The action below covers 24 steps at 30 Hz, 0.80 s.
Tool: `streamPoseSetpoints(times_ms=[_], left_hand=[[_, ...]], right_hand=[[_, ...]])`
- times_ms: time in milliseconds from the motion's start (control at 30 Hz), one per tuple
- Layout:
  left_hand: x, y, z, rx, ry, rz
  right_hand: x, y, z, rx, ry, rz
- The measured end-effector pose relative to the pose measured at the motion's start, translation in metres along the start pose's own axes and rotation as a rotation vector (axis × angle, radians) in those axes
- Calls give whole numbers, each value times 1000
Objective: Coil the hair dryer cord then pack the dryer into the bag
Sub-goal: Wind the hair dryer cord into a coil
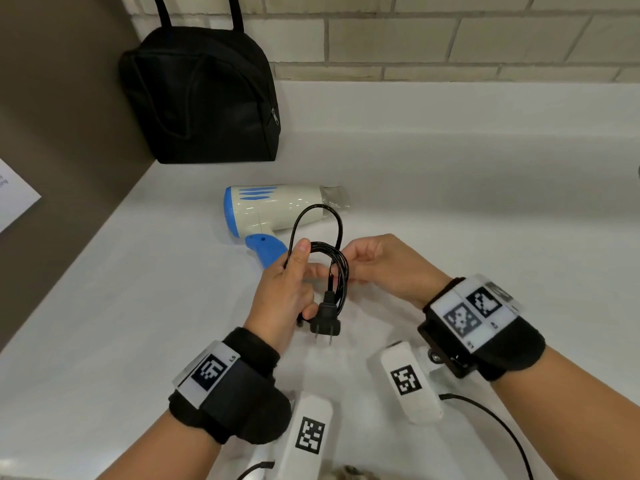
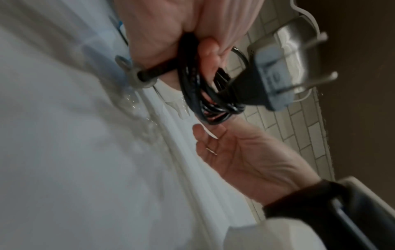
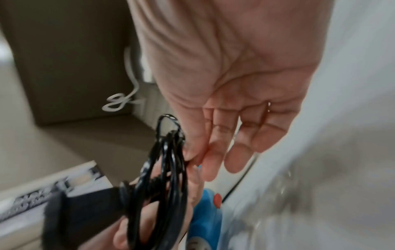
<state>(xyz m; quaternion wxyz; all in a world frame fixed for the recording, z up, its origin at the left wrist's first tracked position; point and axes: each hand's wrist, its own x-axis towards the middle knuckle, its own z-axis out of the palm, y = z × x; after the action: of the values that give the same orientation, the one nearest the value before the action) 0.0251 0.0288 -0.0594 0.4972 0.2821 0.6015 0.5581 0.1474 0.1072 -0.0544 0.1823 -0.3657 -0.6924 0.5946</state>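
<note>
A white and blue hair dryer (image 1: 277,209) lies on its side on the white counter (image 1: 138,306), nozzle to the right. Its black cord (image 1: 325,261) is gathered into a coil of several loops just in front of it. My left hand (image 1: 287,289) grips the coil's left side (image 2: 192,88), thumb up. The plug (image 1: 325,323) hangs below the coil, prongs down (image 2: 271,76). My right hand (image 1: 377,265) pinches the coil's right side with its fingertips (image 3: 190,155). The black bag (image 1: 201,95) stands in the back left corner, away from both hands, its zip partly open.
A beige tiled wall (image 1: 450,39) runs behind the counter and a brown wall (image 1: 52,98) closes the left side. A sheet of paper (image 1: 14,192) hangs on that wall. A metal fitting (image 2: 295,33) shows at the far right.
</note>
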Motion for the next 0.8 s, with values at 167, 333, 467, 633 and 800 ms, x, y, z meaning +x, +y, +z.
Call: streamPoseSetpoints(times_ms=[167, 333, 467, 633, 800], left_hand=[[2, 1, -2, -19, 8, -8], [2, -4, -1, -103, 24, -52], [-1, -3, 4, -57, 30, 7], [-4, 3, 9, -71, 33, 39], [2, 1, 2, 16, 86, 67]], right_hand=[[-34, -24, -3, -708, 12, -122], [-67, -32, 17, -1067, -35, -196], [-72, -35, 30, -1169, 155, -423], [-54, -27, 36, -1315, 140, -450], [-61, -26, 36, -1101, 81, -498]])
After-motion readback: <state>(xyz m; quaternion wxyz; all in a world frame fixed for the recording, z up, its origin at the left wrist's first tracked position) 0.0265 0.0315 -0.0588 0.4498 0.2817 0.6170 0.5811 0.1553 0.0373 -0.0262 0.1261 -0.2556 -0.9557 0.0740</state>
